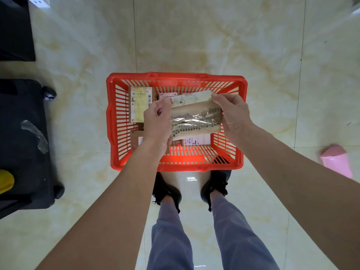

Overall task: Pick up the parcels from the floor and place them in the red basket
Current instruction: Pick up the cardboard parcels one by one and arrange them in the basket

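Observation:
A red slatted basket stands on the floor just ahead of my feet. Over its middle I hold a taped cardboard parcel with a white label on its far end. My left hand grips the parcel's left end and my right hand grips its right end. Inside the basket lie other parcels: a brown box with a white and yellow label at the back left, and a labelled box under the held one. A pink parcel lies on the floor at the far right.
A black wheeled case with a yellow part stands on the left. A dark object sits at the top left. My shoes rest right behind the basket. The floor is glossy cream tile.

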